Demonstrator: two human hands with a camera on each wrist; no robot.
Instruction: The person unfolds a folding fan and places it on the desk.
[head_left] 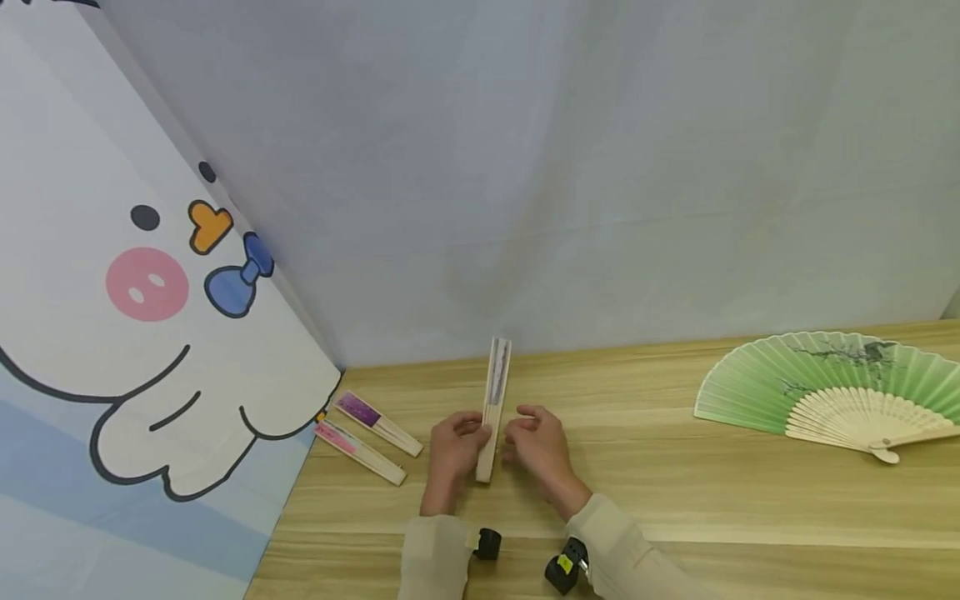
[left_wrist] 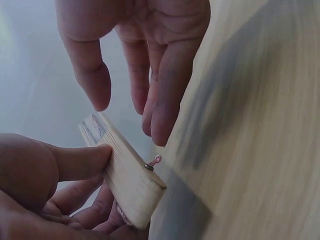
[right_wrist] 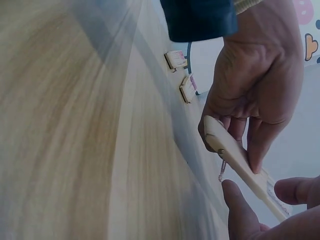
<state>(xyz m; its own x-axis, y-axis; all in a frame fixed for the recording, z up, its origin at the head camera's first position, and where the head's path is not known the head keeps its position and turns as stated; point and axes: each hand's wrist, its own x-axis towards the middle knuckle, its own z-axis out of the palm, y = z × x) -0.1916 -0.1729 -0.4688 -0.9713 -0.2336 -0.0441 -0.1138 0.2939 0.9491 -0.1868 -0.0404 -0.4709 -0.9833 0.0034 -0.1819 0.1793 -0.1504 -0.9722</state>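
Note:
A folded hand fan (head_left: 492, 408) with pale wooden ribs and a grey-blue printed strip is held up over the table. My left hand (head_left: 456, 450) grips it near its lower end, thumb on one face and fingers behind, as the left wrist view shows. Just to the right of the fan is my right hand (head_left: 542, 446), its fingers loosely bent and apart from the fan, with nothing in them. In the left wrist view a metal rivet with a small pink loop sticks out at the end of the folded fan (left_wrist: 135, 185).
An open green fan (head_left: 832, 383) with a dark branch print lies at the right. Two folded fans, one purple (head_left: 378, 423) and one pink (head_left: 360, 452), lie on the wooden table (head_left: 637, 517) at the left. A cartoon-printed cloth (head_left: 150, 375) hangs beside them.

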